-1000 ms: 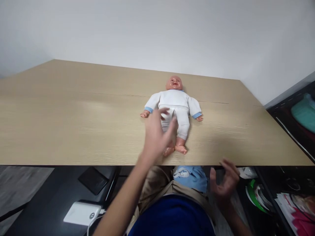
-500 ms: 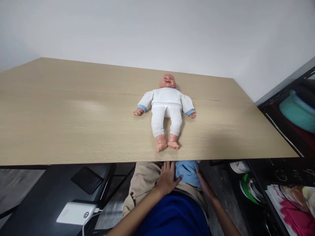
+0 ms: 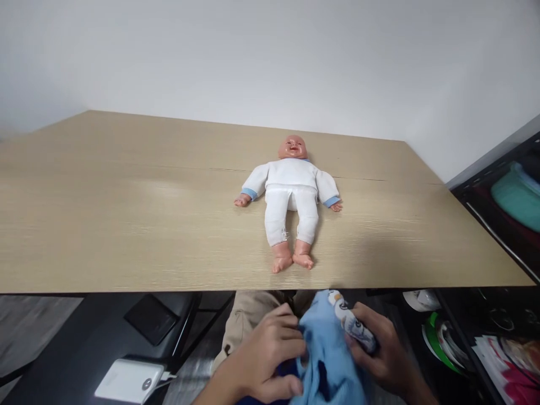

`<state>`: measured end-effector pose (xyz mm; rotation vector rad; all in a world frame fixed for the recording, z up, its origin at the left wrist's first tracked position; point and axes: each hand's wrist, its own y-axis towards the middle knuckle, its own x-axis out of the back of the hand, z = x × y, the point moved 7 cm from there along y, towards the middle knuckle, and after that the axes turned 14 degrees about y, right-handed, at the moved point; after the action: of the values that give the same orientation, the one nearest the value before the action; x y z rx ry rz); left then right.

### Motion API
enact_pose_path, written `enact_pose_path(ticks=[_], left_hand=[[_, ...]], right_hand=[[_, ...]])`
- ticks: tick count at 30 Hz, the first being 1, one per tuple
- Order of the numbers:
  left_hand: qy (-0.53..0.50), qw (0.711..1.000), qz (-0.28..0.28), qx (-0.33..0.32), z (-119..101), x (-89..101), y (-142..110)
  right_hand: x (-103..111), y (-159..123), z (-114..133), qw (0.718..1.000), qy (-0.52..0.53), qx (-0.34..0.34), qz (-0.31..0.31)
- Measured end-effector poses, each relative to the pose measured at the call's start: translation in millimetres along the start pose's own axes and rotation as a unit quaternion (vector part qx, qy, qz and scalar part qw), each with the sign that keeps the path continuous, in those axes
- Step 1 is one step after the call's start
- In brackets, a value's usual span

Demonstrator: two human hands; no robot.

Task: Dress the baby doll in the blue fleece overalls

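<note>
A baby doll (image 3: 292, 191) lies face up on the wooden table, its feet towards me. It has on a white top with blue cuffs and white trousers. Below the table edge, over my lap, is a blue garment (image 3: 329, 343) with a white strip showing cartoon penguins. My right hand (image 3: 382, 349) is closed on the penguin-printed strip. At the garment's left side, my left hand (image 3: 272, 351) has its fingers curled against the fabric. Folds of cloth partly hide those fingertips.
The wooden table (image 3: 169, 242) stands against a white wall. At lower left, a black seat (image 3: 84, 337) bears a dark phone (image 3: 151, 319) and a white power bank (image 3: 129, 381) with a cable. A dark shelf (image 3: 468, 304) with household items stands at right.
Both hands have come up from my lap, lifting the blue garment into fuller view. The penguin strip now shows. The doll still lies in place on the table.
</note>
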<state>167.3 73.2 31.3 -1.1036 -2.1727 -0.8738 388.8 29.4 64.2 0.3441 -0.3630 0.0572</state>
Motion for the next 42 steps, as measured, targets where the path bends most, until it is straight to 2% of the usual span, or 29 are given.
enact_pose_path(ticks=[2,3,4,5,7,9,12,15,17,20,23,26,28,30,32,35,37,39,42], left_hand=[[0.021,0.991,-0.120,-0.053,-9,44.7,12],[0.022,0.980,-0.191,-0.055,-8,69.5,20],[0.021,0.970,-0.237,-0.048,-7,91.7,30],[0.013,0.969,-0.248,-0.008,0,110.1,42],[-0.034,0.975,-0.219,0.028,11,140.4,70],[-0.076,0.985,-0.152,0.003,16,163.7,96],[-0.081,0.989,-0.121,-0.026,29,200.2,121],[-0.061,0.989,-0.131,-0.038,41,232.8,135],[-0.061,0.988,-0.136,-0.032,46,249.5,143],[-0.079,0.991,-0.105,-0.030,51,261.8,156],[-0.115,0.989,-0.074,-0.064,51,267.3,168],[-0.143,0.983,-0.059,-0.095,51,275.1,179],[-0.135,0.986,-0.025,-0.095,52,278.1,185],[-0.122,0.988,0.022,-0.090,52,279.0,190],[-0.111,0.989,0.045,-0.091,52,280.7,195],[-0.086,0.993,0.015,-0.083,55,285.9,203],[-0.073,0.995,-0.001,-0.072,60,287.3,207],[-0.080,0.994,0.000,-0.068,63,287.7,207],[-0.086,0.993,-0.021,-0.083,64,295.0,203]], right_hand=[[7,31,40,0.995,0.005,0.080,0.061],[10,49,55,0.991,-0.002,0.104,0.088],[13,67,69,0.985,-0.003,0.133,0.111],[14,86,79,0.979,0.000,0.150,0.135],[14,124,98,0.963,0.009,0.186,0.193],[14,160,114,0.944,-0.010,0.229,0.237],[17,209,124,0.926,-0.043,0.240,0.287],[23,250,119,0.922,-0.102,0.204,0.312],[26,270,107,0.920,-0.133,0.142,0.341],[24,285,92,0.901,-0.127,0.056,0.412],[22,298,88,0.906,-0.072,0.050,0.414],[24,313,81,0.931,0.005,0.064,0.360],[26,323,73,0.946,0.062,0.079,0.308],[31,333,67,0.956,0.115,0.113,0.244],[36,339,63,0.959,0.147,0.165,0.180],[43,342,61,0.952,0.176,0.224,0.110],[47,342,59,0.948,0.206,0.226,0.089],[44,342,54,0.945,0.237,0.189,0.121],[30,339,46,0.935,0.235,0.091,0.248]])
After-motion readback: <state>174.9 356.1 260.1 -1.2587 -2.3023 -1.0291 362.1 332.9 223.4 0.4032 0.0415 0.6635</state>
